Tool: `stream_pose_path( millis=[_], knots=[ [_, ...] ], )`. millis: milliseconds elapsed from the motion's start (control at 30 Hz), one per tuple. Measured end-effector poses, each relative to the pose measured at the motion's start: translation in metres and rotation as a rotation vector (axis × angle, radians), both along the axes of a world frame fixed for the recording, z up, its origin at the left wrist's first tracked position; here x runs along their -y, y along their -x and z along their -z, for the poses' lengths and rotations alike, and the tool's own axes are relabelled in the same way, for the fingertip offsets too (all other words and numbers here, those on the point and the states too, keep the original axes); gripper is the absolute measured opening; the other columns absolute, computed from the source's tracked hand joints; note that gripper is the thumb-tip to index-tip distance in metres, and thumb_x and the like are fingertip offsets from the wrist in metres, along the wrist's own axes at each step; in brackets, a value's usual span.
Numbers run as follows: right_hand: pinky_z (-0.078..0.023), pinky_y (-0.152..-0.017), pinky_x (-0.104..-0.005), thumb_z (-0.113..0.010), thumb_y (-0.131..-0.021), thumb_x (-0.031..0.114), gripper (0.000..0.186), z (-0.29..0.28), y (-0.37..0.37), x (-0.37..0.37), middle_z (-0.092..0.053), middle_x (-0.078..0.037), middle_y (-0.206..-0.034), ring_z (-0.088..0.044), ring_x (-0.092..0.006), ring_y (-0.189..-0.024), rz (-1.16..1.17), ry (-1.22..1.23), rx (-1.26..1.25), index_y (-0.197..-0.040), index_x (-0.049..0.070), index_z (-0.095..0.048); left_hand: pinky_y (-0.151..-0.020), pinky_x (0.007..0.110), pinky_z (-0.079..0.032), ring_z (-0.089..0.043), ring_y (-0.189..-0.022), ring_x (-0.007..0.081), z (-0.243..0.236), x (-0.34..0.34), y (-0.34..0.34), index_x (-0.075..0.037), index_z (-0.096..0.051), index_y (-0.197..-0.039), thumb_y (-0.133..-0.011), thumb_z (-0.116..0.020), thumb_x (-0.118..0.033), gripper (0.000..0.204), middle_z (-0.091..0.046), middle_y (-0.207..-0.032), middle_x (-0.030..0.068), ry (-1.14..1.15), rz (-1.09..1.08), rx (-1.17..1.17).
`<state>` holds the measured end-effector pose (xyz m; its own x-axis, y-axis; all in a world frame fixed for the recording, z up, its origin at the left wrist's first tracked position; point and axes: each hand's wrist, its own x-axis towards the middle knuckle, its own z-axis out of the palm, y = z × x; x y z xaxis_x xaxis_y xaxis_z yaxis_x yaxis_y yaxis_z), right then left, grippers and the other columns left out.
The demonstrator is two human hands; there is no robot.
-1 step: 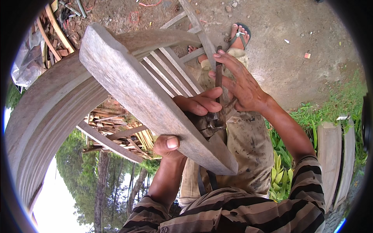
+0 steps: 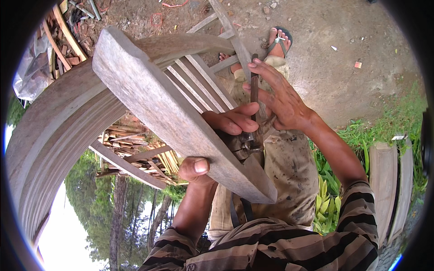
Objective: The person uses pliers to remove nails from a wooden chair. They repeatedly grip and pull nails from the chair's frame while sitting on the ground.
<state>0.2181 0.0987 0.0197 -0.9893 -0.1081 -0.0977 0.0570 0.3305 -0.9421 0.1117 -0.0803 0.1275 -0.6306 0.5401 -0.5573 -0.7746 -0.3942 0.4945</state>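
Grey weathered wooden chair rail (image 2: 176,117): my left hand (image 2: 212,144) clamps it, while my right hand (image 2: 278,97) grips a thin dark metal rod (image 2: 254,97).

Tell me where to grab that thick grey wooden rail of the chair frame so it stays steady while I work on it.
Grip the grey wooden rail near its lower end, wrapping from beneath: thumb on the broad face, fingers over the far edge, much as the left hand does now. The flat plank shape suits a pinch across its thickness, probably steadiest near the joint where the right hand holds the slim metal tool.
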Motion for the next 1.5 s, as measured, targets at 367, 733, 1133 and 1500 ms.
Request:
stream_pose_path(
  millis=[367,733,1133,1500],
  knots=[
    [-0.035,-0.123,-0.0569,-0.078,-0.038,-0.008,0.115,0.004,0.001,0.002,-0.034,-0.016,-0.163,-0.035,-0.0422,-0.151,0.022,0.056,-0.024,-0.147,0.018,-0.049,-0.124,0.057,-0.026,-0.059,-0.126,0.0461,-0.003,-0.001,0.000,0.011,-0.065,-0.112,-0.070,-0.071,-0.044,0.070,-0.068,-0.112,0.0345,0.033,0.008,0.024],
    [-0.030,-0.125,-0.0586,-0.082,-0.044,-0.006,0.099,0.016,-0.001,0.001,-0.044,-0.016,-0.154,-0.039,-0.0397,-0.149,0.059,0.047,-0.055,-0.136,0.013,-0.050,-0.121,0.056,-0.031,-0.056,-0.131,0.0465,-0.013,0.001,0.000,0.007,-0.065,-0.107,-0.071,-0.071,-0.043,0.063,-0.069,-0.115,0.0335,0.129,0.021,0.075],
    [-0.027,-0.127,-0.0572,-0.082,-0.041,-0.001,0.113,0.014,0.019,-0.006,-0.047,-0.014,-0.150,-0.044,-0.0384,-0.143,0.006,0.047,-0.035,-0.146,0.011,-0.044,-0.111,0.051,-0.040,-0.061,-0.119,0.0432,-0.014,0.001,0.000,0.005,-0.064,-0.099,-0.070,-0.069,-0.050,0.062,-0.072,-0.107,0.0303,0.280,0.058,-0.035],
    [-0.037,-0.104,-0.0452,-0.081,-0.049,0.003,0.106,0.005,0.009,-0.010,-0.047,-0.014,-0.150,-0.044,-0.0330,-0.143,-0.066,-0.068,0.037,-0.148,0.010,-0.043,-0.107,0.047,-0.044,-0.063,-0.116,0.0389,-0.027,0.000,-0.003,0.002,-0.059,-0.101,-0.073,-0.069,-0.050,0.060,-0.071,-0.109,0.0337,0.435,0.025,0.110]
  ],
)
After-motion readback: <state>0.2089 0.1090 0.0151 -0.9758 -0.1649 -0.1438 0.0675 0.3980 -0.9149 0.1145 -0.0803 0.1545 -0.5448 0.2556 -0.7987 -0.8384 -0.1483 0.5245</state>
